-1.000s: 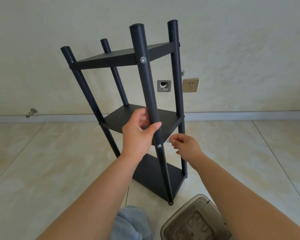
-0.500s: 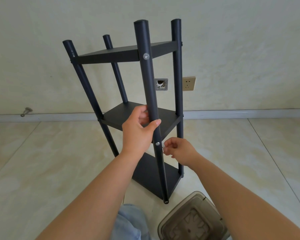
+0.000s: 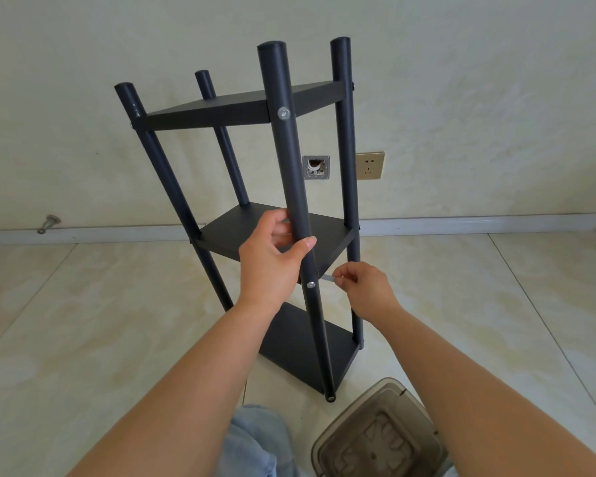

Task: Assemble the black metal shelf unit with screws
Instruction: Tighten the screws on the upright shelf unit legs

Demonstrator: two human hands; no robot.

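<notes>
The shelf (image 3: 272,232) stands tilted on the floor (image 3: 83,321), its near post gripped by the left hand (image 3: 272,259) above a screw (image 3: 311,285). Just right of that post, the right hand (image 3: 363,287) pinches a small silver tool (image 3: 328,277). A bin (image 3: 379,438) sits below.

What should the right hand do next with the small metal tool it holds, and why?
Probably bring the small metal tool to the screw on the near post and turn it. The right hand pinches the tool just beside that screw, while the left hand grips the post.
</notes>
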